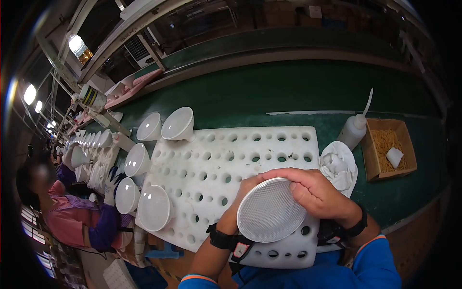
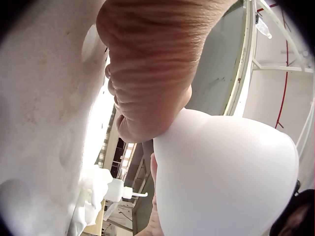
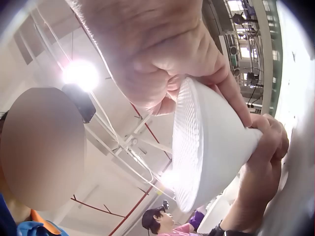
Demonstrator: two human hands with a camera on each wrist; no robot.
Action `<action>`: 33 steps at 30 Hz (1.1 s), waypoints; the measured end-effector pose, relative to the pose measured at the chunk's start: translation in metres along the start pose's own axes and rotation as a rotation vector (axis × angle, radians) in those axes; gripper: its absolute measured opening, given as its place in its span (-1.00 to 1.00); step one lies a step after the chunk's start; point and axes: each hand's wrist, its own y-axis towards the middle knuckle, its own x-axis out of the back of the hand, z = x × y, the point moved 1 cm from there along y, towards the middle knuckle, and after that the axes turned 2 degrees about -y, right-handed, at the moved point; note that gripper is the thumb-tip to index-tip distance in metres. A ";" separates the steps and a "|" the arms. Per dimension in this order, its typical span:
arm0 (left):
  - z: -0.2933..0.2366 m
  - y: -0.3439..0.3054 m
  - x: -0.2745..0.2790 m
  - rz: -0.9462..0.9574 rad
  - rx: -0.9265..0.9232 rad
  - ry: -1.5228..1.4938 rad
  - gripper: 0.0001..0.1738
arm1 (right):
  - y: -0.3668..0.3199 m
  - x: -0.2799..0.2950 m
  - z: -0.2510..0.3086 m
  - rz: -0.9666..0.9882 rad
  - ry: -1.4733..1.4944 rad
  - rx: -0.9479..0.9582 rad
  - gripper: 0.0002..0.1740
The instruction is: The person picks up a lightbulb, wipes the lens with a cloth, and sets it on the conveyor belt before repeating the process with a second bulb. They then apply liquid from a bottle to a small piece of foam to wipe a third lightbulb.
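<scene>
Lamp cup (head): white cone, ribbed lens face up, held over near edge of foam tray; touching it or not, can't tell.
Hands (head): left hand cups it from lower left; right hand curls over upper-right rim.
Nearby (head): spare cups on tray's left side; cloth and bottle to the right.
Left wrist: left hand wraps smooth body of lamp cup; foam tray close beside.
Right wrist: right hand pinches lens rim of lamp cup; left hand grips narrow end.
Step (judged): two-hand hold, prob. checking the lens.
Next (judged): seating calls for narrow end down, lined up w/ a free hole.
</scene>
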 end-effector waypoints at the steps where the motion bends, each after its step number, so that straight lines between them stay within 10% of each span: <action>1: 0.004 0.002 -0.002 -0.054 0.076 -0.118 -0.62 | -0.001 -0.002 0.000 -0.024 -0.011 -0.013 -0.49; 9: 0.021 0.021 0.007 -0.042 -0.366 0.376 -0.78 | 0.000 -0.013 0.011 -0.108 -0.079 -0.119 -0.54; 20: 0.011 0.016 0.007 -0.046 -0.442 0.476 -0.75 | 0.001 -0.016 0.005 -0.129 -0.086 -0.090 -0.60; 27: 0.003 0.011 0.003 -0.037 -0.066 0.102 -0.74 | 0.002 -0.014 -0.008 -0.166 -0.007 -0.037 -0.67; 33: -0.005 0.006 -0.002 -0.028 -0.102 0.306 -0.70 | 0.001 -0.012 -0.007 -0.162 0.085 -0.055 -0.66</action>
